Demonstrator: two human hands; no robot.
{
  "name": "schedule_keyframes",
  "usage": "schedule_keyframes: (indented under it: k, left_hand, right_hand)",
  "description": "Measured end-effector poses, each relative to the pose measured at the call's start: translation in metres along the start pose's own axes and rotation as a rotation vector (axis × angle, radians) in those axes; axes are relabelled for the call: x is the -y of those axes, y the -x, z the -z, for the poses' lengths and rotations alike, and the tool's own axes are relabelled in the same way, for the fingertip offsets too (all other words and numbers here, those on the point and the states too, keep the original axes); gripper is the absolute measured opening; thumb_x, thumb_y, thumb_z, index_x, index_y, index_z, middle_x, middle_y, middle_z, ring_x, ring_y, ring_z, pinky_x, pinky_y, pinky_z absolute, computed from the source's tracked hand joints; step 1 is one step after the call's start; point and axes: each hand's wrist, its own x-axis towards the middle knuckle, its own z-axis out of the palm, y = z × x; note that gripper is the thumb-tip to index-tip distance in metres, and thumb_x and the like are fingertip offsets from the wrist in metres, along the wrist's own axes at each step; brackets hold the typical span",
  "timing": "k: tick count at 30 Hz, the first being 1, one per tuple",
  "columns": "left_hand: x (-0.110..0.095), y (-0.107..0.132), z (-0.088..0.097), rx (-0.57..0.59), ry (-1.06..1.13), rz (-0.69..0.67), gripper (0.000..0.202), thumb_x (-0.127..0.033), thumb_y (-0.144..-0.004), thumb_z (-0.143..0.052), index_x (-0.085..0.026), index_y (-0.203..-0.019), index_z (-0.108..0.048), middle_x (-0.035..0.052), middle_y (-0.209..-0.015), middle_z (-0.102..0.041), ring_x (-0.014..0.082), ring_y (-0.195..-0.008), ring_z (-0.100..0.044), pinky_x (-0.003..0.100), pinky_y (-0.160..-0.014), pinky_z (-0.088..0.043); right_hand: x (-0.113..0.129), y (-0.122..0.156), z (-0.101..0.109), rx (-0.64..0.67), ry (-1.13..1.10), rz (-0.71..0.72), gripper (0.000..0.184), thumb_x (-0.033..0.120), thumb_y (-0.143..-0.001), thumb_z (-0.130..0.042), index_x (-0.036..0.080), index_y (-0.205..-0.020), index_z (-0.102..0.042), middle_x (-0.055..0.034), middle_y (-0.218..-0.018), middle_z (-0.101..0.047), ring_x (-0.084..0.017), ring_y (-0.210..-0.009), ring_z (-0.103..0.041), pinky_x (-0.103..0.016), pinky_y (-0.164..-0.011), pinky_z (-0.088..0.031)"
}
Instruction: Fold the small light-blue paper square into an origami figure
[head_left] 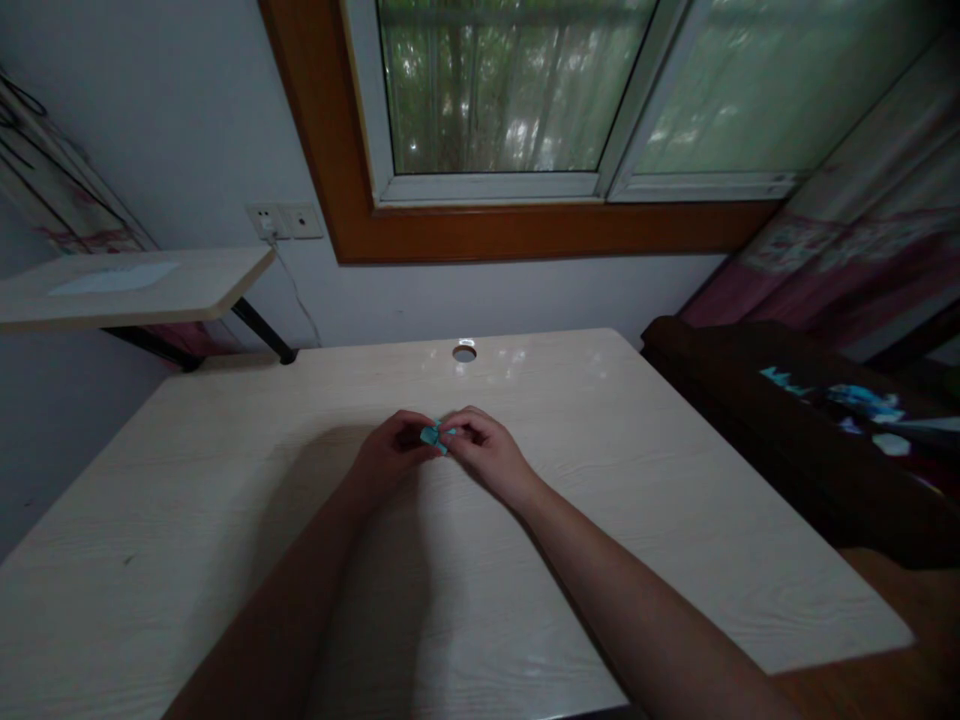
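Between my two hands is a small turquoise folded piece (pixel 430 436), perhaps paper, with short flaps pointing outward. My left hand (pixel 390 450) pinches it from the left, thumb and fingertips closed on its edge. From the right, my right hand (pixel 484 445) grips it between thumb and forefinger. Fingertips cover part of the piece, so its full shape is hidden. Both hands are over the far middle part of the pale wooden desk (pixel 300 600).
A round cable hole (pixel 464 353) lies near the desk's back edge. A raised shelf (pixel 187 285) on black legs stands at the back left, with a white sheet (pixel 112 279) on it. Dark furniture (pixel 712 400) holding turquoise items (pixel 862 402) is beyond the right edge.
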Motion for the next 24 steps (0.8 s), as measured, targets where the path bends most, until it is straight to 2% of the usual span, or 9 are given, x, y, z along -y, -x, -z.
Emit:
schedule_keyframes:
  k: [4,8,12,16,19,24]
  left_hand:
    - [-0.0028,0.0005,0.0019,0.016,0.050,0.101,0.032,-0.027,-0.066,-0.083,-0.016,-0.089,-0.065,0.0024,-0.080,-0.074,0.0169,-0.073,-0.070,0.031,-0.073,-0.058]
    - [-0.0070,0.0019,0.0019,0.010,0.074,0.149,0.027,-0.032,-0.072,-0.079,-0.015,-0.089,-0.065,0.0041,-0.079,-0.075,0.0182,-0.069,-0.072,0.033,-0.069,-0.059]
    - [-0.0077,0.0006,0.0004,-0.041,0.082,0.144,0.032,-0.034,-0.069,-0.081,-0.016,-0.089,-0.065,0.0043,-0.078,-0.075,0.0190,-0.068,-0.072,0.034,-0.070,-0.060]
    - [-0.0043,-0.0044,0.0002,-0.138,0.098,0.160,0.033,-0.036,-0.067,-0.082,-0.015,-0.087,-0.066,0.0029,-0.078,-0.074,0.0183,-0.069,-0.072,0.033,-0.071,-0.061]
    - [-0.0022,-0.0070,0.0004,-0.184,0.064,0.196,0.033,-0.039,-0.067,-0.081,-0.015,-0.085,-0.066,0.0026,-0.078,-0.074,0.0177,-0.067,-0.072,0.033,-0.071,-0.061]
    - [-0.0015,-0.0062,0.0000,-0.196,0.012,0.217,0.032,-0.040,-0.068,-0.080,-0.016,-0.085,-0.068,0.0031,-0.080,-0.075,0.0175,-0.065,-0.072,0.033,-0.071,-0.061]
  right_hand:
    - [-0.0026,-0.0007,-0.0016,0.030,-0.202,-0.145,0.015,0.033,-0.079,-0.072,0.021,-0.088,-0.069,0.0006,-0.070,-0.064,-0.014,-0.065,-0.061,-0.028,-0.064,-0.049]
    - [-0.0020,-0.0016,-0.0040,0.006,-0.346,-0.185,0.022,0.033,-0.075,-0.076,0.020,-0.088,-0.064,0.0015,-0.072,-0.066,-0.012,-0.062,-0.062,-0.027,-0.062,-0.051]
    - [-0.0037,-0.0018,-0.0051,-0.065,-0.324,-0.132,0.024,0.035,-0.078,-0.075,0.022,-0.086,-0.057,0.0028,-0.071,-0.064,-0.012,-0.061,-0.061,-0.027,-0.061,-0.052]
    - [-0.0019,-0.0004,-0.0043,-0.110,-0.165,0.009,0.019,0.034,-0.080,-0.072,0.023,-0.089,-0.060,-0.0030,-0.093,-0.065,-0.014,-0.077,-0.063,-0.030,-0.070,-0.055]
    - [0.0001,0.0002,-0.0045,-0.123,0.014,0.142,0.015,0.033,-0.078,-0.074,0.022,-0.082,-0.065,-0.0072,-0.107,-0.059,-0.018,-0.094,-0.062,-0.030,-0.073,-0.056]
    - [-0.0045,0.0004,-0.0054,-0.106,0.017,0.161,0.012,0.030,-0.077,-0.076,0.024,-0.081,-0.067,-0.0073,-0.110,-0.057,-0.019,-0.096,-0.062,-0.032,-0.075,-0.058]
